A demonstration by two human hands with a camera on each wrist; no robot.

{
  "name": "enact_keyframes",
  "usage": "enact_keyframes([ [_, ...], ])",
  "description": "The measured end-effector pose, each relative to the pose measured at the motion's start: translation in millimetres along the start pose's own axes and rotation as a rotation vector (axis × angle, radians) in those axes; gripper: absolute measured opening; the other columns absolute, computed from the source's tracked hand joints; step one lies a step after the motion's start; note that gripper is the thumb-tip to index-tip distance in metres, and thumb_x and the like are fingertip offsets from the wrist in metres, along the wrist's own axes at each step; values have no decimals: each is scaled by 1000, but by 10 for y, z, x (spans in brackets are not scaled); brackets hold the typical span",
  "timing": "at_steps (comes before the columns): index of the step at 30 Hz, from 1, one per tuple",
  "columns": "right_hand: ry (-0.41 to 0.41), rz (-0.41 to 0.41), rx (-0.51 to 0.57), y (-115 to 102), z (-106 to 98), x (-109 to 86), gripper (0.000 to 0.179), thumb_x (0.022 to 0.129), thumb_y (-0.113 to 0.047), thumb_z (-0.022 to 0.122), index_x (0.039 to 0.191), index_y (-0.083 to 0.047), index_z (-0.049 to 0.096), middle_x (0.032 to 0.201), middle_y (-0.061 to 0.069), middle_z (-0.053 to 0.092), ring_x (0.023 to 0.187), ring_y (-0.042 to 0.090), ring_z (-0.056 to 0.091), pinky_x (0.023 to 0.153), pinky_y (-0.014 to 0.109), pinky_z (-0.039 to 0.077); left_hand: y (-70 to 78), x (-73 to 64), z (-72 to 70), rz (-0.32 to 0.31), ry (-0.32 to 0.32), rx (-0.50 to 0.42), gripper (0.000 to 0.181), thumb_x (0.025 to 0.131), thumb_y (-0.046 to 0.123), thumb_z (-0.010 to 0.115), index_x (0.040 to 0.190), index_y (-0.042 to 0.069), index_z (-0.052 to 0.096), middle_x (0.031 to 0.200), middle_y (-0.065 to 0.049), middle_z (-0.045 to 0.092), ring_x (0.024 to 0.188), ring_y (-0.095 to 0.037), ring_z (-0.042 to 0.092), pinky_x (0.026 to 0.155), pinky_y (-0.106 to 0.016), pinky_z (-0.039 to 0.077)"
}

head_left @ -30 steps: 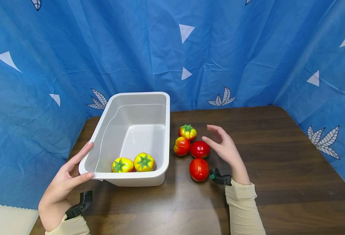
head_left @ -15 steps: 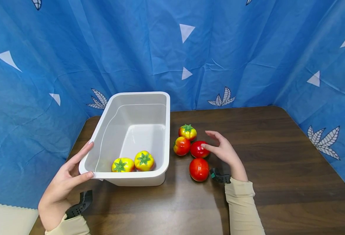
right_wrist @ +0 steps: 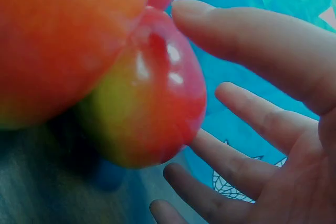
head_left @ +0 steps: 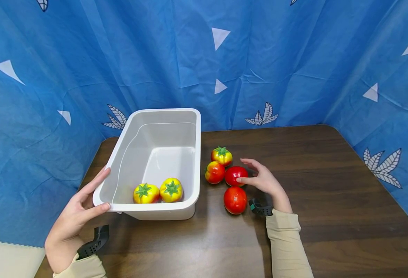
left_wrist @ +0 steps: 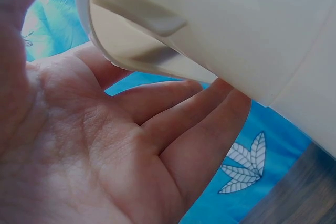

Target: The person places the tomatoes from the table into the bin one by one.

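Note:
My left hand (head_left: pixel 73 216) grips the near left corner of a white plastic bin (head_left: pixel 165 214), thumb on the near rim and fingers along the left side. In the left wrist view, the fingers (left_wrist: pixel 205 124) press against the bin's outer wall. My right hand (head_left: pixel 266 181) curves loosely about a glossy red tomato (head_left: pixel 234 174) on the table. Its thumb tip overlaps the tomato's near right side in the head view. In the right wrist view, the thumb reaches the edge of this tomato (right_wrist: pixel 152 98), and the fingers spread behind it with space showing.
Two yellow tomatoes with green leaf tops, one left (head_left: pixel 146 194) and one right (head_left: pixel 171 190), lie inside the bin's near end. Around the red tomato sit a yellow-red one (head_left: pixel 221 156), an orange-red one (head_left: pixel 215 172) and another red one (head_left: pixel 235 200). A blue curtain (head_left: pixel 276 58) borders the table.
My right hand has lowered toward the red tomato, its thumb and fingers coming down around the right side. The right-hand tomato in the bin has shifted slightly; my left hand stays put.

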State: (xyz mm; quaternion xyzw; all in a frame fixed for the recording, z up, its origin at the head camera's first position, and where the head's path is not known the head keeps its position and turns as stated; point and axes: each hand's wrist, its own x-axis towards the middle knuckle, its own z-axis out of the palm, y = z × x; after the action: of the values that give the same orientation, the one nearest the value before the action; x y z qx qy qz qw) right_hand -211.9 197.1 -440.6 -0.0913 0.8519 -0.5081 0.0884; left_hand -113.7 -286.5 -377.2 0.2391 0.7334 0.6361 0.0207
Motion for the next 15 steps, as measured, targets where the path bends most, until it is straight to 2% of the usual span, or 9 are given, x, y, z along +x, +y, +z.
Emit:
enact_keyframes([
  [9, -38, 43, -33, 47, 20, -4, 68, 78, -24, 74, 138, -10, 44, 137, 17, 44, 122, 38, 39, 91, 55, 43, -4, 2, -6, 10, -8, -8, 78, 82, -26, 48, 148, -1, 17, 157, -2, 10, 129, -6, 34, 84, -21, 49],
  [15, -47, 53, -24, 52, 25, -9, 67, 78, -24, 74, 137, -10, 45, 134, 18, 47, 119, 37, 42, 88, 52, 46, -11, 2, -8, 10, -9, -12, 78, 82, -26, 48, 148, 0, 17, 157, -2, 10, 129, -6, 34, 84, -22, 49],
])
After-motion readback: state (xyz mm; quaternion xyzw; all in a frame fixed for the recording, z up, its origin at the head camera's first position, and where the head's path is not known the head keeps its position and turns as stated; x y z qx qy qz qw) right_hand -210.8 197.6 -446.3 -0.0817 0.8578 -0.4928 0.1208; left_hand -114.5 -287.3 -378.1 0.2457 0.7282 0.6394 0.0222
